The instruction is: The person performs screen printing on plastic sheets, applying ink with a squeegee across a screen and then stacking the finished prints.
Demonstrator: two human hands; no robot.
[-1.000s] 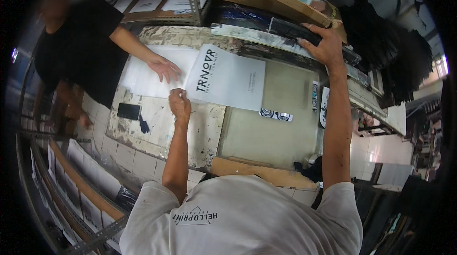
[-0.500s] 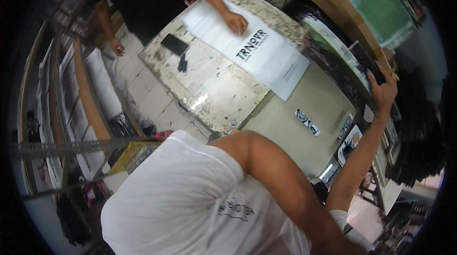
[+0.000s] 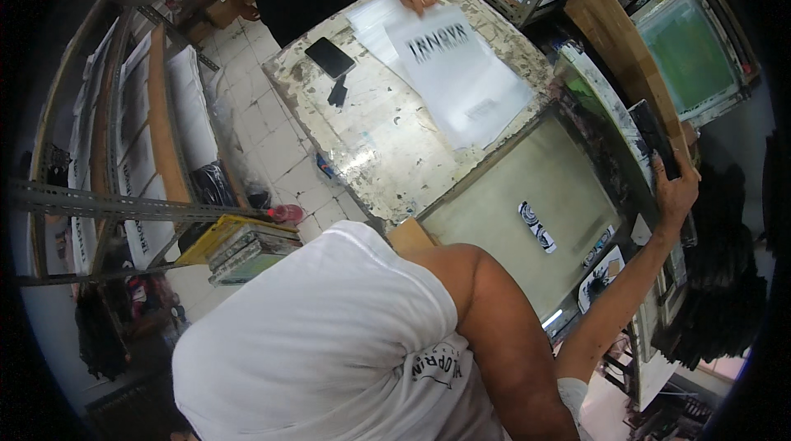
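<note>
My right hand [image 3: 677,196] reaches out at the right side, fingers bent round the near end of a raised printing frame [image 3: 600,93]. A dark flat bar [image 3: 653,138] rests against that frame, just beyond my fingertips. My left arm [image 3: 507,330] bends at the elbow and runs down past the lower edge, so the left hand is out of sight. Below the frame lies a greenish-grey flat bed [image 3: 470,217] with a small black-and-white sticker [image 3: 537,227] on it. Across the table, a co-worker's hand [image 3: 418,0] pinches the far edge of a printed translucent plastic sheet [image 3: 449,70].
The worn, paint-flaked table [image 3: 379,144] carries a phone [image 3: 331,58] and a small black object [image 3: 338,93]. Shelves of printed sheets [image 3: 136,194] stand left. At upper right are a cardboard sheet [image 3: 618,29] and a green screen [image 3: 688,47]. Dark cloth [image 3: 717,268] hangs right.
The co-worker's hand has moved from the middle of the sheets to their far edge and lifted the top one askew. My right hand keeps its place at the frame; the view has shifted slightly.
</note>
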